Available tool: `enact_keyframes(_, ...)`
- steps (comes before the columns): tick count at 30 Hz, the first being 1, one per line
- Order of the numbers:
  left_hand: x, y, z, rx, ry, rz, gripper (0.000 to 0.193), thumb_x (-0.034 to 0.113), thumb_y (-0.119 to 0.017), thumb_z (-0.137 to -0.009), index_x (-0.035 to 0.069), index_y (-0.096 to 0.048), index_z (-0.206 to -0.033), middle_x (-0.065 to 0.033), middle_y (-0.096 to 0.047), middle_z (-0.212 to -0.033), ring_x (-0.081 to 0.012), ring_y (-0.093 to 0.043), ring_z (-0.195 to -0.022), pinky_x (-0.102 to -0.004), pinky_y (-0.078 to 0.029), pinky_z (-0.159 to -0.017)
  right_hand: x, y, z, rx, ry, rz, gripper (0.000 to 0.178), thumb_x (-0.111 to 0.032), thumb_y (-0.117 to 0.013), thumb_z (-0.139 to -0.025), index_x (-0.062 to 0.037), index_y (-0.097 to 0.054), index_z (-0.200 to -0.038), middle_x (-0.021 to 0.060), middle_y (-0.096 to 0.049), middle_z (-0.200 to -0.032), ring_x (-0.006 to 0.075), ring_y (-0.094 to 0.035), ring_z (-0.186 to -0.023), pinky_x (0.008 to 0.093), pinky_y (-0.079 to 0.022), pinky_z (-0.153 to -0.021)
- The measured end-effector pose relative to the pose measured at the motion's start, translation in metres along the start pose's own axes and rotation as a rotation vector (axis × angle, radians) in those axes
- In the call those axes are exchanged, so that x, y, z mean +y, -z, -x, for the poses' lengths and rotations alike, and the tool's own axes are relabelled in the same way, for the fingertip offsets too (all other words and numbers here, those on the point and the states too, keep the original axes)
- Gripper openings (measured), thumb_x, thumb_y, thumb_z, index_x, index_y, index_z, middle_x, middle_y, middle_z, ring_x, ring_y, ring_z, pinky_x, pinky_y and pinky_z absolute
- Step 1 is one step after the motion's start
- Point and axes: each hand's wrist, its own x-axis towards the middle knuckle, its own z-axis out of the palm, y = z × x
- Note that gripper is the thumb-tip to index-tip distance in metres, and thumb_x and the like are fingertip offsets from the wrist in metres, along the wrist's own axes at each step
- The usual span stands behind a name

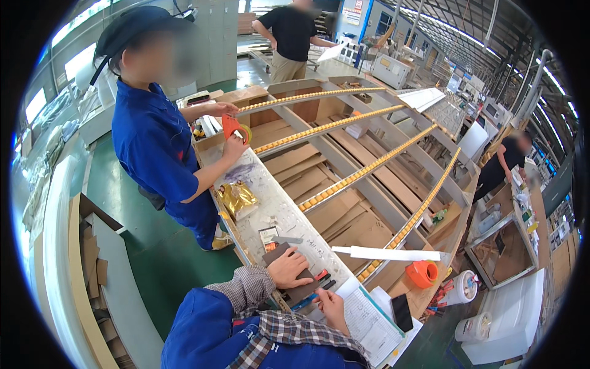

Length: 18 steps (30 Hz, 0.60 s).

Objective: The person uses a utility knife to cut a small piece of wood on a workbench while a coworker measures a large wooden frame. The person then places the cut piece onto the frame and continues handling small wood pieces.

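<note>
Fingers [305,265] of the left hand [290,267] lie flat and spread, unclenched, pressing on a dark flat pad [289,273] at the near end of the long white desk [270,203]. The right hand [332,305] has its fingers pinched around a blue pen [305,301], tip toward the pad's near edge, just beside a white printed sheet [369,323] that overhangs the desk's near right corner.

Going by size: beyond the desk's right edge runs a grey frame of yellow roller rails [362,172] over brown cardboard. On the desk's middle, by the left edge, lies a crinkled gold foil packet [236,198]. A small white label with red print [268,237] sits just beyond the pad. A black phone [402,312] lies right of the sheet.

At the far left edge a person in blue holds an orange tape dispenser [233,127]; another orange dispenser [423,273] rests past the near right corner.
</note>
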Motion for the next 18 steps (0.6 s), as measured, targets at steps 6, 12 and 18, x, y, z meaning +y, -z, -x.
enact_keyframes(6, 0.001, -0.003, 0.005, 0.044, -0.021, 0.015, 0.047, 0.049, -0.042, -0.087, 0.004, -0.053, -0.093, -0.0125, -0.054, -0.091, -0.0272, -0.050, -0.096, -0.0445, -0.024, -0.102, 0.004, -0.001, 0.004, -0.022, 0.006, 0.027, 0.028, -0.025, -0.055, -0.088, 0.0013, -0.062, -0.096, 0.0044, -0.062, -0.071, 0.0034, -0.043, -0.050, 0.0167, -0.032, -0.045)
enact_keyframes(12, 0.000, 0.002, 0.003, 0.008, -0.002, 0.029, 0.048, 0.049, -0.042, -0.087, 0.002, -0.054, -0.094, -0.0144, -0.055, -0.092, -0.0277, -0.051, -0.097, -0.0436, -0.024, -0.103, 0.002, -0.003, 0.002, -0.038, 0.009, 0.041, 0.028, -0.026, -0.055, -0.088, 0.0002, -0.061, -0.095, 0.0045, -0.062, -0.071, 0.0037, -0.044, -0.051, 0.0168, -0.033, -0.045)
enact_keyframes(18, -0.002, -0.007, 0.003, 0.065, -0.016, 0.060, 0.049, 0.049, -0.045, -0.086, 0.001, -0.053, -0.095, -0.0164, -0.055, -0.100, -0.0287, -0.050, -0.103, -0.0431, -0.021, -0.105, 0.006, 0.000, 0.002, -0.056, 0.029, 0.032, 0.029, -0.027, -0.056, -0.088, 0.0007, -0.061, -0.096, 0.0049, -0.063, -0.072, 0.0040, -0.045, -0.051, 0.0171, -0.034, -0.045)
